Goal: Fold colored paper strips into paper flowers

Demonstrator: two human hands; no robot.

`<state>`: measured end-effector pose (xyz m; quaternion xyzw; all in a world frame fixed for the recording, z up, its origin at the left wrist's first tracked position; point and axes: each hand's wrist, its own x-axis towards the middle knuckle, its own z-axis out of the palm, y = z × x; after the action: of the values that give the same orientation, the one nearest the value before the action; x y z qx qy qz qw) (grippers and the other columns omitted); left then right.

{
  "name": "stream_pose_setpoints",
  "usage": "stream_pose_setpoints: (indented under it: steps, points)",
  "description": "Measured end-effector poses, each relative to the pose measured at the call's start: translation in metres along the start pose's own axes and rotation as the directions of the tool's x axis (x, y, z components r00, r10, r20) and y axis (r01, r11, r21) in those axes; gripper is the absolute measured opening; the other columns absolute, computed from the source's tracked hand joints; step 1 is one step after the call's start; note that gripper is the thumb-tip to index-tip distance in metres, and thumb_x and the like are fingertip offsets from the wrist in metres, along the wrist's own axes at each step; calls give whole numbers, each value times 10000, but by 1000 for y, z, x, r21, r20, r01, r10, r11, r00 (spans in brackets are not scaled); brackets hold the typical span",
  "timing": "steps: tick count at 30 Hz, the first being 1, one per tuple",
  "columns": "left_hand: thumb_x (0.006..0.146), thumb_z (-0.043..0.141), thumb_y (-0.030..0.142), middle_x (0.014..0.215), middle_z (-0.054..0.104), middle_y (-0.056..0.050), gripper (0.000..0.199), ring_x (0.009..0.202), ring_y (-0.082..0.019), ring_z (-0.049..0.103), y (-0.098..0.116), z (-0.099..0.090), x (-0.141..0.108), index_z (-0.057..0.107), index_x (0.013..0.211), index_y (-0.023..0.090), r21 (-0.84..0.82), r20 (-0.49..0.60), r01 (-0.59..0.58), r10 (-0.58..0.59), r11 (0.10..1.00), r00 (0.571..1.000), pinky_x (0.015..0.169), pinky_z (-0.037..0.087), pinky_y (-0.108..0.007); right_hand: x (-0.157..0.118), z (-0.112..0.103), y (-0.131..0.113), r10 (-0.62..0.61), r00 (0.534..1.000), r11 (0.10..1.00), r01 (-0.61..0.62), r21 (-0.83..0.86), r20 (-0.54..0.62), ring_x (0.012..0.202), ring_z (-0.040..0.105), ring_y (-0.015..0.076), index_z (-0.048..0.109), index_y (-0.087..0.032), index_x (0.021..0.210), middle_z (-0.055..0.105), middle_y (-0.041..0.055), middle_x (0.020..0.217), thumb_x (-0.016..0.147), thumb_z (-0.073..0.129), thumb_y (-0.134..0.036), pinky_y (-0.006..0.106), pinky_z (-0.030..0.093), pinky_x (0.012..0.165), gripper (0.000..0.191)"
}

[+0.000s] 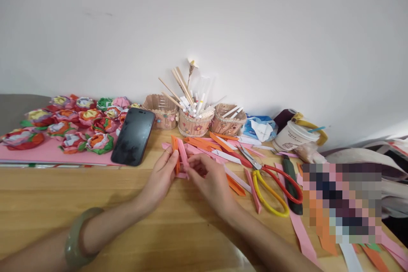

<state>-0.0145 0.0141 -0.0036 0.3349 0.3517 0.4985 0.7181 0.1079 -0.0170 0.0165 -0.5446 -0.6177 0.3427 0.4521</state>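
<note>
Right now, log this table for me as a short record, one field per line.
left hand: holds an orange paper strip
right hand: pinches a pink paper strip beside it
scissors: right of the right hand, one handle red, the other yellow
phone: dark screen, left of the left hand
flowers: multicoloured, on a pink sheet at left
middle container: holds wooden sticks, near the wall

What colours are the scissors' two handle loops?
A red loop and a yellow loop, seen best in the head view.
</note>
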Motion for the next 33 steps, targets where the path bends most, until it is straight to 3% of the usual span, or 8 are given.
stream_pose_setpoints:
  steps: [3,6,10,19,24,28,30,33]
  points:
    - [757,637,372,971,646,-29,324,742,-98,546,-1,0,-3,616,1030,198,-3,92,36,-36,999,995,593,422,-189,-4,8,5,-15,1000,999,15,33,22,652,606,129,584,-181,775,652,5,718,788,563,-180,249,487,645,25]
    - [740,659,359,982,655,-45,320,744,-104,556,-1,1,-4,639,1012,190,-33,94,76,-73,997,993,601,426,-195,-5,8,9,-26,999,1000,26,-2,22,664,607,128,611,-183,798,662,6,736,801,553,-163,244,481,653,62]
    - [719,676,362,1029,658,-82,341,891,-172,590,2,4,-4,657,998,166,-66,114,129,-121,989,986,697,462,-250,-5,6,10,-48,998,996,51,-79,49,699,606,139,639,-190,802,669,9,759,800,568,-147,253,476,681,83]
    - [704,700,290,1016,667,-100,284,1005,-213,580,6,6,-3,677,939,131,-103,159,139,-122,985,980,753,482,-258,-4,5,14,-235,972,968,235,-93,12,885,591,156,688,-227,865,629,37,880,815,566,-113,276,483,786,174]
    - [708,692,287,975,679,-102,252,996,-221,600,7,6,-1,664,906,134,-106,115,134,-122,985,986,776,503,-290,-2,1,13,-276,944,917,315,-245,183,912,587,170,688,-214,960,629,66,957,847,521,-139,292,479,782,215]
    - [713,686,301,947,687,-107,238,959,-227,626,8,6,-1,646,876,133,-89,67,133,-127,987,990,768,515,-315,11,-32,0,-157,945,881,266,-391,288,816,617,148,704,-210,867,684,35,872,855,524,-166,254,462,734,185]
    - [727,673,302,954,688,-111,230,949,-230,632,8,5,-1,637,874,129,-75,62,129,-125,989,990,773,513,-324,19,-59,-6,-3,982,799,115,-590,186,727,617,154,702,-192,801,689,34,796,833,545,-187,250,438,653,160]
    - [735,668,292,948,690,-114,216,946,-235,637,8,5,-1,630,862,121,-78,58,108,-104,991,993,797,503,-338,28,-94,-5,251,968,428,-125,-895,-15,703,623,213,701,-190,722,690,63,751,822,489,-202,282,380,576,235]
